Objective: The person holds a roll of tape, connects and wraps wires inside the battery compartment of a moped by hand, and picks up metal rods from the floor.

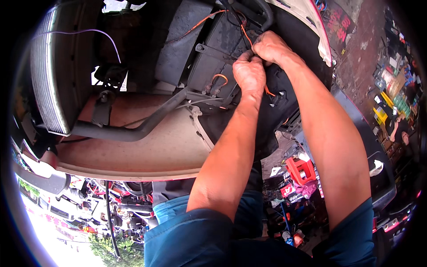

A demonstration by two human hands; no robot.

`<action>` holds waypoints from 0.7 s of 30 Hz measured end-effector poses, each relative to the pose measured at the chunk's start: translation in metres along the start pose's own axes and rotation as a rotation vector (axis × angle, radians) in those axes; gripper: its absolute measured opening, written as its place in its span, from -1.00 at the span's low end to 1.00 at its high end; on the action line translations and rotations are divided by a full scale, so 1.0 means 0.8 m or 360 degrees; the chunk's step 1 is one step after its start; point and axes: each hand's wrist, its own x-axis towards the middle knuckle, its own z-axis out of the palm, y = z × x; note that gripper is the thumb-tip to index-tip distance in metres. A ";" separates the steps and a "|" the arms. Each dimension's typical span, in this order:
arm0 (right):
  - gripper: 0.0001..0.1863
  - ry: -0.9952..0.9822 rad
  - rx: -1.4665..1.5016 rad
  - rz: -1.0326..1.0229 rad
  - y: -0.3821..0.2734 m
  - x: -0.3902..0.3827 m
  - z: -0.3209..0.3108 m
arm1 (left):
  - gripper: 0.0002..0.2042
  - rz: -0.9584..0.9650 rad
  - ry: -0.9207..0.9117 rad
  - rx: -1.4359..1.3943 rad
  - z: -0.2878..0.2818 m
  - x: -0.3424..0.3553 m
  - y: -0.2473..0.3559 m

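My left hand [249,74] and my right hand [270,47] meet beside a dark boxy unit [218,42] inside a vehicle's body. Both are closed, fingers pinched together at an orange wire [245,34]. That wire comes down from above and passes in among my fingertips, which hide the exact grip. Below the left wrist, a short orange length [268,91] shows near bright metal studs [276,98]. A flat dark metal bracket [215,51] crosses the unit towards my left hand. Lower on it, a small orange wire loop [219,79] joins two terminals.
A bent black pipe [142,129] crosses a pale curved body panel [173,151]. At the left stands a finned radiator [52,75], with a loose purple wire [95,31] nearby. Ground clutter includes a red plastic part [300,170]. Another person [400,129] is at the far right.
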 end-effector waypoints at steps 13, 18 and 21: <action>-0.41 -0.0048 0.0343 -0.0083 -0.001 -0.009 0.000 | -0.75 -0.0487 -0.0162 -0.0545 -0.011 -0.009 0.031; -0.26 0.0076 0.0112 -0.0041 -0.014 -0.020 -0.006 | -0.81 -0.0408 -0.0219 -0.0340 -0.023 0.003 0.029; -0.24 0.0128 0.0133 -0.0103 -0.016 -0.020 -0.006 | -0.87 -0.0249 -0.0194 -0.0232 -0.023 0.014 0.018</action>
